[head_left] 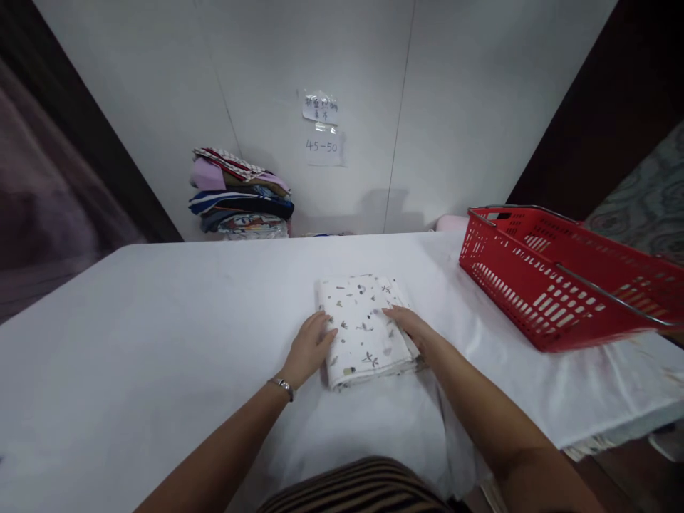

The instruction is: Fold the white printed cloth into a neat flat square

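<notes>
A folded white cloth (359, 335) with small printed plants and animals lies flat on the white-covered table, its layers showing along the near edge. Along its left side rests my left hand (310, 347), fingers stretched out and the thumb apart on the cloth's edge. A metal bracelet or watch (283, 387) circles that wrist. My right hand (414, 329) lies over the right side of the cloth, fingertips extended on its top; part of this hand is hidden from view.
A red plastic basket (507, 278) with metal handles stands at the right of the table (160, 342). Behind the far edge rises a stack of folded fabrics (240, 199). On the white wall hang paper labels (325, 148), one reading 45-50. A pink object (452, 223) shows beside the basket.
</notes>
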Tool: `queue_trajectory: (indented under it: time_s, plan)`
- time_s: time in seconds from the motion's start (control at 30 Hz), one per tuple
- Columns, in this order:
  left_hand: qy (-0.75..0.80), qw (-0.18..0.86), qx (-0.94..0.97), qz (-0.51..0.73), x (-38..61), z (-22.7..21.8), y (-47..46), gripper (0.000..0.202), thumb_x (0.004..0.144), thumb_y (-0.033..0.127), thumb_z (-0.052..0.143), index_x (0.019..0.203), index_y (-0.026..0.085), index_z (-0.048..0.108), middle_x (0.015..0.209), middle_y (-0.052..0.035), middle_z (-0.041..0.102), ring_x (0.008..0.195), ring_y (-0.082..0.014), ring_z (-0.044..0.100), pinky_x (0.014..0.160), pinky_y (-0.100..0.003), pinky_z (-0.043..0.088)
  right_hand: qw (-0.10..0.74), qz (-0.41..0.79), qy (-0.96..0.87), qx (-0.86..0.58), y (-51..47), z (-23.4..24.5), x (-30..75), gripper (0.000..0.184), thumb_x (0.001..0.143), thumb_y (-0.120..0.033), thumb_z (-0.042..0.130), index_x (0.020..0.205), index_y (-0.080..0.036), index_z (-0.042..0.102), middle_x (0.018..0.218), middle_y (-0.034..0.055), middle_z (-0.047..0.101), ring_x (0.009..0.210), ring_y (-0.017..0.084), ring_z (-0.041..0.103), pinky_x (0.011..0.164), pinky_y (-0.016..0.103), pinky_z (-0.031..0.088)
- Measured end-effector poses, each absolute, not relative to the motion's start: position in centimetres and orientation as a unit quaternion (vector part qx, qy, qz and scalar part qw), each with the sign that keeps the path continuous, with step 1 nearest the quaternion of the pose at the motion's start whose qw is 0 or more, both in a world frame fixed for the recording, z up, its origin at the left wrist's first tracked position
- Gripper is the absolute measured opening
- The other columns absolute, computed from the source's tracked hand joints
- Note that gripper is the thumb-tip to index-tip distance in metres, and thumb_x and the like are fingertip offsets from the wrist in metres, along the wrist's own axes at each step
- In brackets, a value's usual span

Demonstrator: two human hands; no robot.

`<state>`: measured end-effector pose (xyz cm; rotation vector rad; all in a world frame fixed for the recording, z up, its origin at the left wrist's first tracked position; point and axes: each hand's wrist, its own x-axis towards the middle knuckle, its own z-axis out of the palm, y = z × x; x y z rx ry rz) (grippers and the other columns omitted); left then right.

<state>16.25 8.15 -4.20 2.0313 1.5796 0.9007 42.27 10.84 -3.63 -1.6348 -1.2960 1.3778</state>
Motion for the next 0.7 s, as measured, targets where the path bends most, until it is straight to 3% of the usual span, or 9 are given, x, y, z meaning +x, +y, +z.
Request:
queue_trajectory:
  time_s: [0.07,0.13,0.2,0.27,0.37,0.47,0.57,0.7]
  plan:
    - [0.580,0.225,0.715,0.319,16.5,-5.2,7.7,0.044,0.084,0.044,0.045,0.121,0.021,0.050,0.140,-0.0071,0.040,0.129,-0.0216,0.037,0.105,-0.038,0.036,0.274,0.448,-0.536,-0.661,11.3,-2.9,42.9,0.062,0.075,-0.042,0.061,0.129,-0.015,0.046,0.119,0.0130,0.059,0.100,0.024,0.060,0.079,0.032,0.047]
    - [0.586,0.235,0.702,0.329,17.1,-5.9,7.5,0.045,0.085,0.043,0.045,0.123,0.020,0.049,0.143,-0.0076,0.037,0.130,-0.0212,0.035,0.107,-0.039,0.033,0.198,0.348,-0.607,-0.686,11.6,-2.2,43.2,0.062,0.072,-0.042,0.065,0.125,-0.014,0.050,0.116,0.0144,0.060,0.103,0.026,0.057,0.082,0.032,0.044]
    - [0.587,0.236,0.695,0.342,17.5,-6.2,7.4,0.044,0.085,0.042,0.045,0.123,0.019,0.049,0.143,-0.0080,0.037,0.131,-0.0212,0.034,0.109,-0.040,0.031,0.119,0.278,-0.662,-0.685,11.5,-1.6,43.4,0.057,0.072,-0.045,0.064,0.117,-0.012,0.056,0.108,0.0150,0.063,0.099,0.027,0.058,0.079,0.032,0.044]
    - [0.584,0.234,0.695,0.348,17.5,-6.3,7.4,0.044,0.085,0.042,0.045,0.123,0.019,0.049,0.143,-0.0084,0.037,0.131,-0.0213,0.035,0.109,-0.040,0.031,0.091,0.255,-0.677,-0.685,10.9,-1.3,43.8,0.054,0.073,-0.048,0.061,0.114,-0.013,0.058,0.100,0.0132,0.066,0.090,0.025,0.061,0.071,0.029,0.044]
    - [0.577,0.204,0.707,0.354,17.1,-5.8,7.3,0.042,0.084,0.042,0.047,0.120,0.019,0.052,0.140,-0.0092,0.040,0.128,-0.0226,0.038,0.107,-0.042,0.033,0.138,0.245,-0.661,-0.696,9.6,-1.3,44.7,0.037,0.077,-0.042,0.057,0.103,-0.016,0.063,0.084,0.0067,0.067,0.070,0.018,0.062,0.059,0.024,0.042]
    - [0.542,0.143,0.749,0.353,17.5,-4.4,6.9,0.032,0.083,0.039,0.049,0.108,0.020,0.059,0.129,-0.0086,0.051,0.121,-0.0239,0.044,0.103,-0.044,0.035,0.194,0.321,-0.608,-0.699,8.1,-1.9,45.9,0.019,0.080,-0.032,0.053,0.084,-0.017,0.065,0.062,0.0009,0.062,0.051,0.012,0.055,0.049,0.021,0.039]
    - [0.479,0.128,0.811,0.311,19.7,-2.5,6.0,0.022,0.084,0.036,0.049,0.095,0.022,0.062,0.106,-0.0055,0.062,0.105,-0.0214,0.053,0.096,-0.041,0.038,0.207,0.407,-0.551,-0.699,6.8,-2.5,46.8,0.013,0.078,-0.026,0.054,0.078,-0.017,0.064,0.048,-0.0027,0.055,0.041,0.010,0.049,0.041,0.020,0.038]
    - [0.402,0.132,0.879,0.219,24.0,-1.0,4.7,0.019,0.081,0.038,0.056,0.090,0.022,0.063,0.094,-0.0045,0.062,0.095,-0.0214,0.054,0.087,-0.039,0.039,0.205,0.429,-0.556,-0.681,5.5,-2.5,47.2,0.010,0.076,-0.022,0.055,0.073,-0.016,0.063,0.042,-0.0038,0.053,0.036,0.009,0.046,0.036,0.018,0.035]
